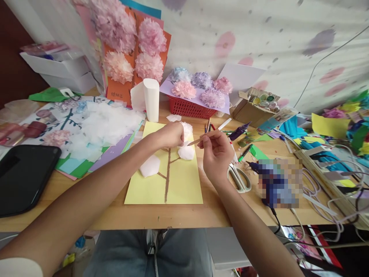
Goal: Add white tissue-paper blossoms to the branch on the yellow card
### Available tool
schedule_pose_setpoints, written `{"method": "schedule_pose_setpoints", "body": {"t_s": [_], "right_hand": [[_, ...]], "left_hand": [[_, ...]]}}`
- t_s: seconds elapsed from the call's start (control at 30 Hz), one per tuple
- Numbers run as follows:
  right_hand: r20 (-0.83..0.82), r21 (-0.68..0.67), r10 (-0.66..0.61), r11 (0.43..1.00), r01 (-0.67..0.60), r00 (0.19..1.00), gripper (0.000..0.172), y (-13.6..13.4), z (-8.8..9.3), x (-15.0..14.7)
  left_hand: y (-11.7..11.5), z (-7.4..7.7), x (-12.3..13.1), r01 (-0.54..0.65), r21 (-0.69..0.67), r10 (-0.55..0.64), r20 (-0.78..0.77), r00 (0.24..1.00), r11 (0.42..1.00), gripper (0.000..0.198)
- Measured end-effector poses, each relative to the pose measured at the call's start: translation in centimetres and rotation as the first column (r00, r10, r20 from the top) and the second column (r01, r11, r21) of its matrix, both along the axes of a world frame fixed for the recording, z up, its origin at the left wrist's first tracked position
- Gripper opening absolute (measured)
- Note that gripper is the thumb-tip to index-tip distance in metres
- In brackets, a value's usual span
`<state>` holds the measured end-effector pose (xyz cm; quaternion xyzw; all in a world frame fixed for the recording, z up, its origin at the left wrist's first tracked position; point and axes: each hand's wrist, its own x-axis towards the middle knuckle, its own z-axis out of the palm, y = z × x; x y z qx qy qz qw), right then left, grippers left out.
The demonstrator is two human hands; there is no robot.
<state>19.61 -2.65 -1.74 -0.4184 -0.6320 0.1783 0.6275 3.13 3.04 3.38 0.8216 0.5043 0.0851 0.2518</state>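
On the table lies a yellow sheet of paper [138, 190] with a brown tree trunk and branches [167, 181] on it. Round white tissue pieces [150, 166] sit at the branch ends. My left hand [171, 134] reaches over the sheet's upper part, its fingers closed at the white tissue paper [186, 152] on the right branch; their tips are partly hidden. In my right hand [217, 154] a thin wooden stick [195, 142] is pinched between thumb and fingers, its tip pointing left at that tissue. A fluffy white tissue flower [187, 130] is just beyond.
Scissors [240, 179] and pens lie right of the sheet, near a blurred-out blue tool [276, 184] and cables. Behind stand a white paper roll [152, 100] and a red basket [187, 107] under tissue flowers. Tissue sheets [106, 119] and a black tablet-like object [25, 179] occupy the left.
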Motion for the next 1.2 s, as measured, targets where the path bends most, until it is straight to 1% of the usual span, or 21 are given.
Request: {"method": "schedule_pose_setpoints", "body": {"t_s": [0.1, 0.23, 0.33, 0.4, 0.47, 0.53, 0.6, 0.67, 0.73, 0.77, 0.83, 0.93, 1.03, 1.1, 1.2], "right_hand": [[0.016, 0.021, -0.008, 1.000, 0.007, 1.000, 0.007, -0.1, -0.1, 0.0], [0.038, -0.033, 0.032, 0.999, -0.030, 0.999, 0.006, -0.3, -0.2, -0.2], [0.044, -0.048, 0.036, 0.998, -0.034, 0.998, 0.006, -0.4, -0.2, -0.3], [0.039, -0.028, 0.024, 0.999, -0.023, 0.999, 0.007, -0.5, -0.2, -0.4], [0.028, 0.005, 0.001, 1.000, -0.001, 1.000, 0.007, -0.6, -0.1, -0.4], [0.012, 0.046, -0.040, 0.998, 0.040, 0.999, 0.010, -0.7, 0.1, -0.3], [-0.014, 0.090, -0.090, 0.992, 0.091, 0.996, 0.012, -0.7, 0.5, 0.0], [-0.068, 0.135, -0.133, 0.981, 0.141, 0.989, 0.014, -0.7, 0.9, 0.3], [-0.120, 0.159, -0.166, 0.970, 0.184, 0.979, 0.015, -0.6, 1.3, 0.6], [-0.132, 0.158, -0.176, 0.968, 0.196, 0.975, 0.016, -0.6, 1.4, 0.7], [-0.120, 0.136, -0.176, 0.972, 0.192, 0.977, 0.017, -0.6, 1.4, 0.8], [-0.068, 0.081, -0.102, 0.991, 0.108, 0.992, 0.017, -0.9, 1.1, 0.5], [-0.039, 0.040, -0.023, 0.999, 0.024, 0.999, 0.015, -1.2, 0.8, 0.1], [-0.018, 0.028, 0.003, 1.000, -0.003, 1.000, 0.011, -1.3, 0.6, -0.1], [0.026, -0.009, 0.048, 0.999, -0.048, 0.998, 0.007, -1.3, 0.4, -0.2]], "left_hand": [[0.0, 0.1, 0.0, 0.010, 0.007, -0.010, -0.031, 0.999, 1.000, 0.011], [-0.1, 0.4, 0.1, 0.003, 0.005, -0.003, -0.062, 0.998, 1.000, 0.011], [-0.2, 0.4, 0.1, 0.015, -0.005, -0.015, -0.089, 0.996, 1.000, 0.011], [-0.1, 0.4, 0.1, 0.030, 0.010, -0.029, -0.103, 0.994, 0.999, 0.013], [-0.2, 0.6, 0.0, 0.036, 0.053, -0.030, -0.114, 0.993, 0.998, 0.015], [-0.4, 1.0, 0.0, 0.034, 0.114, -0.022, -0.109, 0.994, 0.993, 0.018], [-0.8, 1.7, 0.0, 0.037, 0.140, -0.028, -0.067, 0.997, 0.990, 0.020], [-1.3, 2.4, 0.2, 0.063, 0.089, -0.063, -0.013, 0.998, 0.994, 0.018], [-1.7, 2.7, 0.4, 0.110, 0.004, -0.110, -0.004, 0.994, 0.994, 0.017], [-1.7, 2.6, 0.5, 0.125, -0.020, -0.125, -0.024, 0.992, 0.992, 0.017], [-1.7, 2.1, 0.6, 0.129, -0.017, -0.130, -0.095, 0.987, 0.992, 0.020], [-1.1, 1.0, 0.7, 0.095, 0.016, -0.090, -0.171, 0.981, 0.995, 0.019], [-0.5, 0.3, 0.6, 0.056, 0.013, -0.052, -0.176, 0.983, 0.998, 0.016], [-0.3, 0.0, 0.5, 0.038, 0.012, -0.035, -0.172, 0.984, 0.999, 0.016], [-0.1, -0.3, 0.4, 0.042, 0.025, -0.037, -0.153, 0.988, 0.999, 0.017]]}}
